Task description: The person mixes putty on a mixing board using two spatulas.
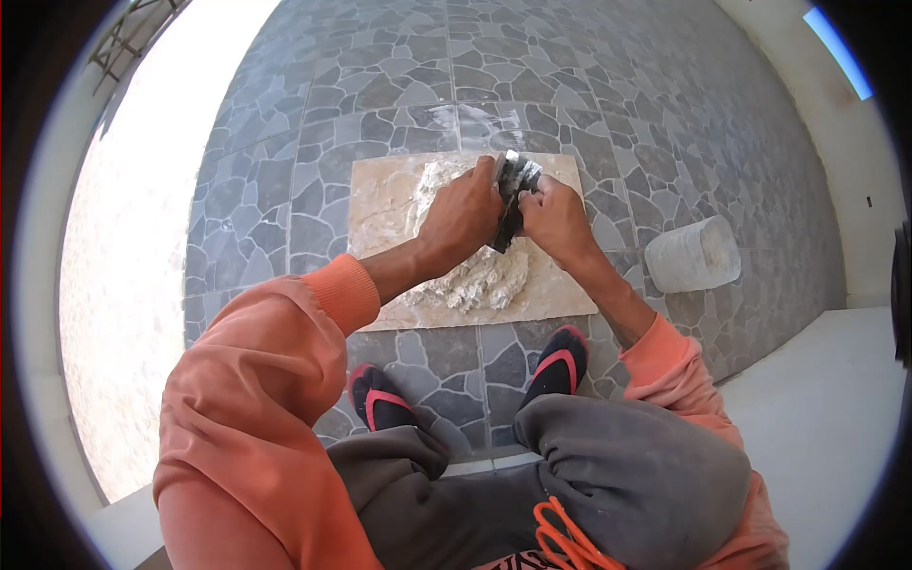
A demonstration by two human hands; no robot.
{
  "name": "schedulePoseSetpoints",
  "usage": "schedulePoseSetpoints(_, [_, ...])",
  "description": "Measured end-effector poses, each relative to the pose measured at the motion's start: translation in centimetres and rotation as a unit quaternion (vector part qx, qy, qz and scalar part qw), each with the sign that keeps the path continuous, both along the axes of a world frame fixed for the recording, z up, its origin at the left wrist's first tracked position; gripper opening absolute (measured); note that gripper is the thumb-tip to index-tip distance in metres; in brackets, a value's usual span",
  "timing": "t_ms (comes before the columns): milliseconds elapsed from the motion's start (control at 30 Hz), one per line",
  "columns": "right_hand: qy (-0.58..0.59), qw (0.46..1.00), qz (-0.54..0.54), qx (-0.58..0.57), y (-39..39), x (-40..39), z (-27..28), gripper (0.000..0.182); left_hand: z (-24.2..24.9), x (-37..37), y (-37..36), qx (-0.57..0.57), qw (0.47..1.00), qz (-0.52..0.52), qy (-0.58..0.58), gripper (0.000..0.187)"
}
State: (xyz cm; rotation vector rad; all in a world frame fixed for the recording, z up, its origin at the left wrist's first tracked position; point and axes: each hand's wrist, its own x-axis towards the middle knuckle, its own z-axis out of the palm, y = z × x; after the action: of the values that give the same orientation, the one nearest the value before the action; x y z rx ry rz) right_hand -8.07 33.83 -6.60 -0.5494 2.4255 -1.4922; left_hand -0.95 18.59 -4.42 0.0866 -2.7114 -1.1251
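Both hands meet above a beige board on the floor. My left hand is closed on one side of a dark flat tool smeared with white paste near its top. On the other side, my right hand has its fingers closed at the same tool; whether it is one piece or two pressed together I cannot tell. Beneath the hands, a heap of white, lumpy paste lies on the board.
A whitish translucent bucket stands on the stone-patterned floor to the right. White smears mark the floor beyond the board. My feet in dark socks and red-strapped sandals are just before the board's near edge.
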Motion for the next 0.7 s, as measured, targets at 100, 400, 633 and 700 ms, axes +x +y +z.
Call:
schedulePoseSetpoints(100, [-0.025, 0.999, -0.017, 0.02, 1.9, 1.3, 2.3, 0.021, 0.5, 0.0, -0.2, -0.008, 1.0, -0.001, -0.016, 0.03])
schedulePoseSetpoints(400, [-0.135, 0.978, -0.077, -0.14, 6.2, 1.0, 1.5, 0.022, 0.6, 0.2, -3.5, -0.046, 0.997, -0.051, 0.02, 0.036])
schedulePoseSetpoints(633, [-0.043, 0.994, -0.079, -0.059, 6.8, 2.3, -0.2, 0.021, 0.2, 3.5, -4.6, -0.033, 0.994, -0.074, 0.066, 0.027])
schedulePoseSetpoints(700, [-0.019, 0.997, -0.076, -0.018, 6.2, 2.7, -1.0, 0.021, 0.4, 4.0, -4.4, -0.01, 0.998, -0.051, 0.038, 0.024])
